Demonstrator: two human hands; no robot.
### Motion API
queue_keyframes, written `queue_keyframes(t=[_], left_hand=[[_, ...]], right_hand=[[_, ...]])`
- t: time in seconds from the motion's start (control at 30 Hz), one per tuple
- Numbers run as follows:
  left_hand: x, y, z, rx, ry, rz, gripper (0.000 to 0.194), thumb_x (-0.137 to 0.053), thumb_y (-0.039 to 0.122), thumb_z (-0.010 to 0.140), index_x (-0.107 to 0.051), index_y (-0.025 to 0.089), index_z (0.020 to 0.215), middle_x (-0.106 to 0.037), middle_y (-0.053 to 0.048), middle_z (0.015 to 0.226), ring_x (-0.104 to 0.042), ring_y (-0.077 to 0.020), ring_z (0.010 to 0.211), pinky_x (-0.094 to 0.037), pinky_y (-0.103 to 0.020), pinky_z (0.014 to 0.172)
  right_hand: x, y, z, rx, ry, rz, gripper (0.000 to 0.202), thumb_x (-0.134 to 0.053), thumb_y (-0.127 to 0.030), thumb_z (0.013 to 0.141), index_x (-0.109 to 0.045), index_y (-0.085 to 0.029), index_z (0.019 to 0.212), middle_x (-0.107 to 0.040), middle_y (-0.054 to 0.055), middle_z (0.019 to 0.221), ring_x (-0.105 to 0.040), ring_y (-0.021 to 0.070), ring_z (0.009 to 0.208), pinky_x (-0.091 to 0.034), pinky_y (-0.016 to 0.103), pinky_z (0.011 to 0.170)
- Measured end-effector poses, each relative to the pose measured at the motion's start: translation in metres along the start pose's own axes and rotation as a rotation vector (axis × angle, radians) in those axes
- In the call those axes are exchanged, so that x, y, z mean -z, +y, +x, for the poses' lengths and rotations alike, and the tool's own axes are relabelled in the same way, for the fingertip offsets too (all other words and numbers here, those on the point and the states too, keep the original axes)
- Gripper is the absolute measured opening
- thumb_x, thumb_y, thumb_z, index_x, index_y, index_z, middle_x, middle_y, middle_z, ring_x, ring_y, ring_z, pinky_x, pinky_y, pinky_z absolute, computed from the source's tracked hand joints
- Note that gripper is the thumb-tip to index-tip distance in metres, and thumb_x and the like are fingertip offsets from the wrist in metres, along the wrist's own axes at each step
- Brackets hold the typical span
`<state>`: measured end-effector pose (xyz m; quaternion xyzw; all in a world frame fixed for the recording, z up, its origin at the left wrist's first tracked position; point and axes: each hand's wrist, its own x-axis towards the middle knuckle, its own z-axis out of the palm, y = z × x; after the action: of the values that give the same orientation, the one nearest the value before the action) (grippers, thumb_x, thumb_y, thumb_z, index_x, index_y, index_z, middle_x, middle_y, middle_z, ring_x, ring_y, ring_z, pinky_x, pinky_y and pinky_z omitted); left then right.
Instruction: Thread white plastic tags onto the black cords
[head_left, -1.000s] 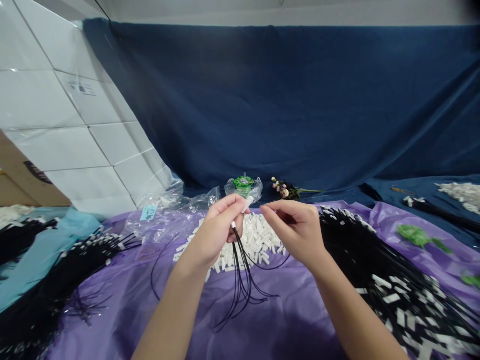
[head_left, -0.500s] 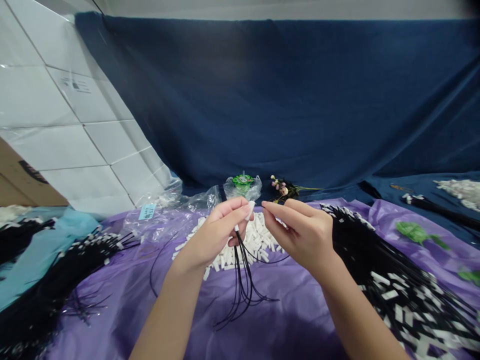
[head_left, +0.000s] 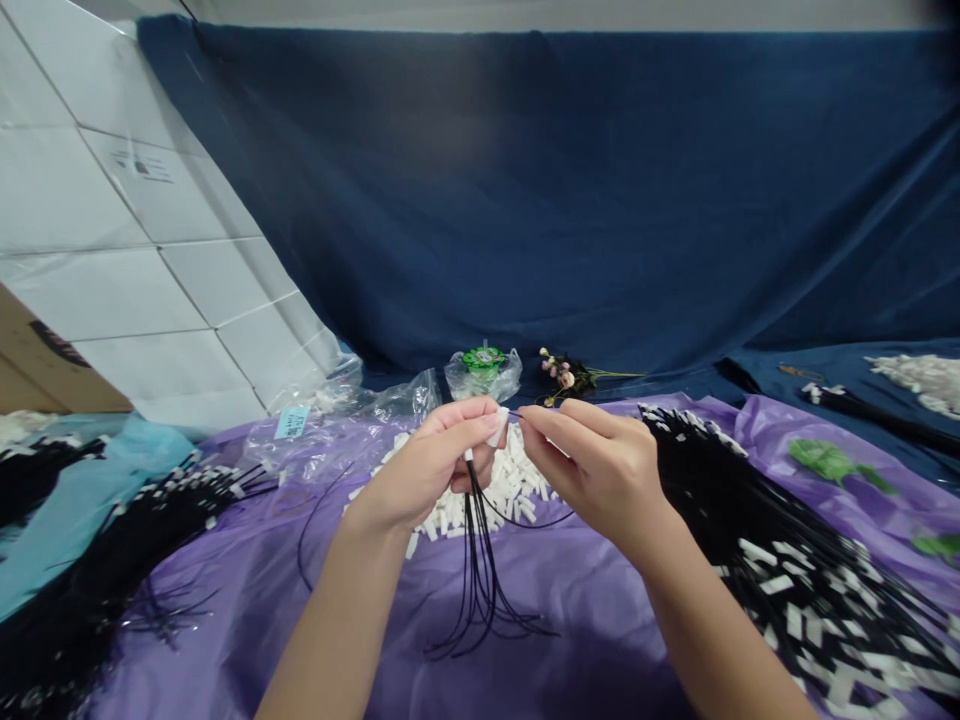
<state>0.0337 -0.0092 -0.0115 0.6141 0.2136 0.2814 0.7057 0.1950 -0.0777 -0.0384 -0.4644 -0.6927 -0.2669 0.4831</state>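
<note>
I see left hand (head_left: 435,465) pinching white tag (head_left: 497,427) above white tag pile (head_left: 491,485), black cords (head_left: 480,560) dangling; right hand (head_left: 600,465) fingertips closed on cord end at tag, aligned for threading.

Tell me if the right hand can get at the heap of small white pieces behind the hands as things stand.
Probably yes: the right hand hovers just above and beside the white pieces, nothing between them. But its fingers pinch a black cord, which it would likely need to drop first.
</note>
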Motion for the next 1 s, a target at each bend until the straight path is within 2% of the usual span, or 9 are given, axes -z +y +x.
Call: queue_keyframes(t=[0.17,0.23,0.3,0.37,0.4,0.5,0.57,0.77,1.0], left_hand=[[0.001,0.000,0.002,0.034,0.031,-0.014,0.023,-0.060,0.032,0.082,-0.050,0.018,0.067,-0.031,0.007,0.046,-0.025,-0.0045,0.038,-0.018,-0.020,0.040],[0.001,0.000,0.004,0.042,0.106,-0.010,0.022,-0.060,0.032,0.082,-0.051,0.017,0.069,-0.032,0.006,0.049,-0.025,-0.0040,0.040,-0.019,-0.019,0.040],[0.001,0.001,0.006,0.029,0.218,-0.023,0.022,-0.060,0.031,0.083,-0.051,0.016,0.070,-0.034,0.006,0.053,-0.024,-0.0034,0.042,-0.020,-0.017,0.040],[0.001,0.000,0.009,0.006,0.337,-0.051,0.021,-0.060,0.029,0.085,-0.051,0.015,0.071,-0.034,0.006,0.056,-0.024,-0.0030,0.044,-0.022,-0.015,0.039],[0.001,0.000,0.010,-0.004,0.386,-0.067,0.021,-0.059,0.028,0.085,-0.051,0.015,0.072,-0.034,0.006,0.057,-0.024,-0.0031,0.044,-0.023,-0.015,0.039],[0.001,-0.003,0.013,-0.036,0.466,-0.108,0.020,-0.060,0.026,0.086,-0.050,0.015,0.073,-0.034,0.006,0.058,-0.026,-0.0033,0.045,-0.026,-0.014,0.039],[0.002,-0.004,0.013,-0.050,0.466,-0.121,0.020,-0.061,0.026,0.086,-0.048,0.016,0.074,-0.034,0.006,0.057,-0.030,-0.0036,0.045,-0.028,-0.014,0.040],[0.001,-0.008,0.012,-0.050,0.442,-0.109,0.020,-0.058,0.030,0.088,-0.047,0.017,0.076,-0.032,0.007,0.055,-0.032,-0.0039,0.041,-0.030,-0.016,0.041],[-0.001,-0.008,0.013,-0.071,0.472,-0.052,0.019,-0.055,0.026,0.089,-0.048,0.016,0.075,-0.039,0.004,0.063,-0.033,-0.0027,0.044,-0.029,-0.015,0.040]], right_hand=[[-0.001,0.004,0.002,-0.069,-0.047,0.030,0.016,-0.057,-0.020,0.091,-0.072,-0.019,0.087,-0.051,-0.002,0.060,-0.043,0.0071,0.051,-0.038,0.021,0.053],[0.000,0.006,0.005,-0.102,-0.014,0.016,0.014,-0.059,-0.022,0.090,-0.071,-0.017,0.098,-0.061,0.003,0.074,-0.055,0.0115,0.065,-0.045,0.024,0.064],[0.004,0.006,0.007,-0.097,0.089,0.005,0.016,-0.063,-0.022,0.088,-0.069,-0.015,0.101,-0.065,0.008,0.087,-0.060,0.0164,0.079,-0.048,0.028,0.074],[0.009,0.004,0.008,-0.107,0.103,0.080,0.009,-0.064,-0.020,0.087,-0.067,-0.015,0.094,-0.065,0.007,0.085,-0.059,0.0147,0.076,-0.047,0.026,0.072],[0.011,0.002,0.009,-0.131,0.027,0.156,0.005,-0.063,-0.020,0.087,-0.066,-0.016,0.089,-0.064,0.004,0.079,-0.057,0.0120,0.070,-0.045,0.024,0.066],[0.013,-0.006,0.008,-0.238,-0.374,0.357,0.011,-0.060,-0.024,0.090,-0.066,-0.020,0.081,-0.062,-0.001,0.070,-0.052,0.0085,0.058,-0.038,0.021,0.054],[0.007,-0.010,0.006,-0.297,-0.522,0.397,0.013,-0.059,-0.026,0.090,-0.068,-0.021,0.082,-0.065,-0.001,0.073,-0.054,0.0095,0.061,-0.036,0.021,0.054],[-0.016,-0.009,0.002,-0.434,-0.448,0.477,0.015,-0.055,-0.021,0.089,-0.070,-0.020,0.087,-0.068,0.000,0.078,-0.055,0.0094,0.063,-0.035,0.020,0.054],[-0.022,-0.009,0.000,-0.464,-0.441,0.568,0.013,-0.052,-0.015,0.085,-0.063,-0.018,0.078,-0.062,-0.002,0.071,-0.049,0.0068,0.060,-0.033,0.018,0.053]])
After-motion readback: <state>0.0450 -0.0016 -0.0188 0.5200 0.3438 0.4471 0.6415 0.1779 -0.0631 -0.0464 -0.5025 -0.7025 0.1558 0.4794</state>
